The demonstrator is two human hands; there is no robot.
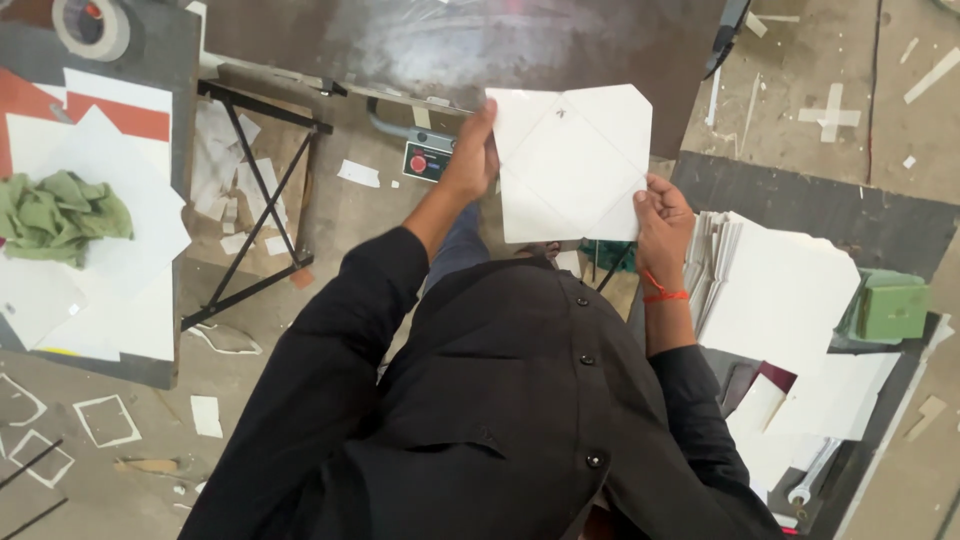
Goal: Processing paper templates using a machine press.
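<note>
I hold a white die-cut sheet (572, 160) with clipped corners and faint crease lines in front of my chest. My left hand (473, 152) grips its left edge near the top. My right hand (660, 215), with an orange thread at the wrist, grips its lower right corner. The sheet hangs above the front edge of a dark machine bed (450, 40). My black shirt fills the lower middle of the view.
A stack of white sheets (775, 290) lies to my right, with a green block (890, 308) and a wrench (812, 478) nearby. Left is a table with white sheets (110, 230), a green rag (60, 215) and a tape roll (92, 25). Paper scraps litter the floor around a black frame (255, 200).
</note>
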